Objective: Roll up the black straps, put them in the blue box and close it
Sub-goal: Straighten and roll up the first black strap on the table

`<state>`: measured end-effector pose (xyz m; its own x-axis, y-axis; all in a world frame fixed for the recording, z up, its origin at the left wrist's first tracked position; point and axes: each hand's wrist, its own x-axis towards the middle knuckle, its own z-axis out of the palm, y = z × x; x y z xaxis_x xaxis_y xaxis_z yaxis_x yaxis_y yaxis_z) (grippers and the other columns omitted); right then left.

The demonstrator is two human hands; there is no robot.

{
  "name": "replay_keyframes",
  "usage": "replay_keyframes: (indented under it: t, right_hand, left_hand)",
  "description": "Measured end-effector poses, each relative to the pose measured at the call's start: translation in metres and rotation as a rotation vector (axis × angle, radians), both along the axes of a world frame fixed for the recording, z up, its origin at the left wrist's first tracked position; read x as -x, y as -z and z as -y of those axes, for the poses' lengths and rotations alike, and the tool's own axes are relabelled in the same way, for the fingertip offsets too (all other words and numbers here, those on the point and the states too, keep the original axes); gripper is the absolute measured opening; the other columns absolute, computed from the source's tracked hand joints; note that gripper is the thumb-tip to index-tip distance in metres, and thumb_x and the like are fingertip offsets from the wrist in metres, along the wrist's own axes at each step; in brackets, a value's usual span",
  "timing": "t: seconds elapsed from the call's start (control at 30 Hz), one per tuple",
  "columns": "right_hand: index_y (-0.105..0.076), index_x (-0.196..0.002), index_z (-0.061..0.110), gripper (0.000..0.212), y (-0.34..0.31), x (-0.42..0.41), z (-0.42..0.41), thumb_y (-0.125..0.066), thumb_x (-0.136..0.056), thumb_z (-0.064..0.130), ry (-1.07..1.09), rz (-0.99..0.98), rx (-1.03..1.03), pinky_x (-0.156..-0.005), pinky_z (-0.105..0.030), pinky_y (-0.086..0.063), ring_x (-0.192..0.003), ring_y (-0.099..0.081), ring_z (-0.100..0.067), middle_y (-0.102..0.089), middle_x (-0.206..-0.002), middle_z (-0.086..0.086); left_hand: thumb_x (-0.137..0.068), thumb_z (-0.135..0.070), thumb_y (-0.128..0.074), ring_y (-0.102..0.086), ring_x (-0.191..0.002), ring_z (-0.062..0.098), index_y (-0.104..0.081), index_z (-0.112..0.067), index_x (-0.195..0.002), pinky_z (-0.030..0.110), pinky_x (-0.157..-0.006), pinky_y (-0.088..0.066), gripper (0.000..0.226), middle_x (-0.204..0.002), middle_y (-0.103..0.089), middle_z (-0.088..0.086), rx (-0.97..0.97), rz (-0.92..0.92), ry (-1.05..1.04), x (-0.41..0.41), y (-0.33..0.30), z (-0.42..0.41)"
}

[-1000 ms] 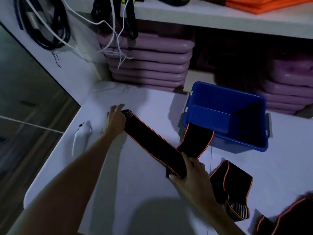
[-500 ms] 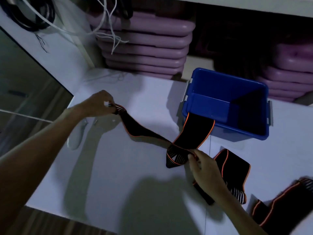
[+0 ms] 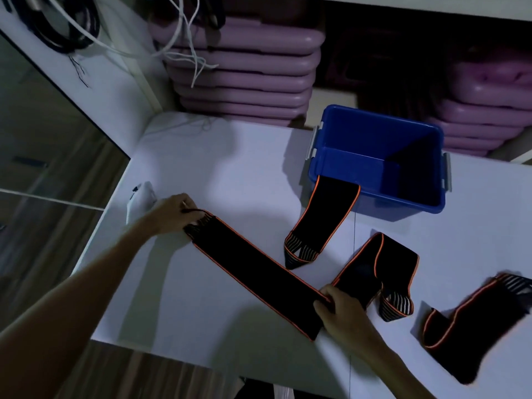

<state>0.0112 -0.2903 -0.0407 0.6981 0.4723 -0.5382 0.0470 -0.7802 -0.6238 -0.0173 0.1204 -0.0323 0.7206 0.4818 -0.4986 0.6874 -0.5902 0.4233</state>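
Half a second ago the strap sagged in a loose curve between the two hands; now the same black strap lies stretched flat and straight on the white surface. The left hand presses its far, striped end down, with the fingers closed over the edge. The right hand holds the near end, its fingers curled on the corner of the fabric. I judge that the strap is now ready for rolling from one end – no roll is started yet.

The other straps are not rolled either. One strap hangs over the front wall of the blue box, with its striped end resting on the surface. A folded strap lies just beside the right hand, and a fourth strap lies further right, near the edge of the view. The box stands open at the back of the surface and its inside looks empty; I cannot see its lid anywhere.

A small white object lies beside the left hand – what it is I cannot tell. No brand, label or readable writing shows on the straps, the box or the purple stacked items behind.
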Motion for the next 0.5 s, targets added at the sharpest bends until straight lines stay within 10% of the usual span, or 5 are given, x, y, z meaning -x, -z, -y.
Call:
replay_keyframes:
  t: [0.1, 0.2, 0.37, 0.5]
  right_hand:
    - [-0.054, -0.101, 0.026, 0.011, -0.009, -0.003, 0.001, -0.061, -0.093, 0.027, 0.038, 0.188, -0.034, -0.06, -0.022, -0.041, -0.07, -0.061, -0.01, -0.057, -0.07, 0.011]
    - [-0.06, -0.093, 0.026, 0.009, -0.019, -0.017, 0.0, -0.066, -0.089, 0.021, 0.139, 0.308, -0.104, -0.055, -0.017, -0.045, -0.061, -0.064, -0.008, -0.063, -0.061, 0.009]
    - [-0.058, -0.123, 0.028, 0.039, -0.028, -0.044, 0.008, -0.064, -0.089, 0.009, 0.08, 0.292, -0.19, -0.079, -0.012, -0.049, -0.089, -0.06, 0.005, -0.059, -0.103, 0.014]
    - [-0.034, -0.143, 0.047, 0.083, -0.03, -0.065, 0.012, -0.071, -0.083, 0.004, -0.217, 0.488, -0.086, -0.1, -0.026, -0.043, -0.137, -0.032, -0.019, -0.017, -0.156, 0.003]
  left_hand:
    - [-0.082, -0.048, -0.053, -0.053, -0.113, 0.037, -0.061, -0.019, -0.111, 0.047, -0.094, -0.041, 0.042, -0.128, -0.055, 0.011, -0.47, 0.228, 0.227, 0.002, 0.001, 0.039]
    - [-0.089, -0.036, -0.053, -0.056, -0.113, 0.034, -0.063, -0.015, -0.109, 0.042, -0.093, -0.045, 0.031, -0.122, -0.061, 0.012, -0.492, 0.555, 0.592, -0.011, -0.012, 0.115]
    - [-0.072, -0.043, -0.061, -0.056, -0.102, 0.023, -0.066, -0.017, -0.097, 0.033, -0.087, -0.045, 0.036, -0.102, -0.061, 0.004, -0.424, 0.234, 1.056, -0.027, 0.0, 0.203]
    - [-0.079, -0.027, -0.056, -0.059, -0.081, 0.031, -0.06, -0.011, -0.08, 0.037, -0.077, -0.047, 0.017, -0.083, -0.065, 0.011, -0.31, 0.167, 1.113, -0.031, -0.034, 0.213]
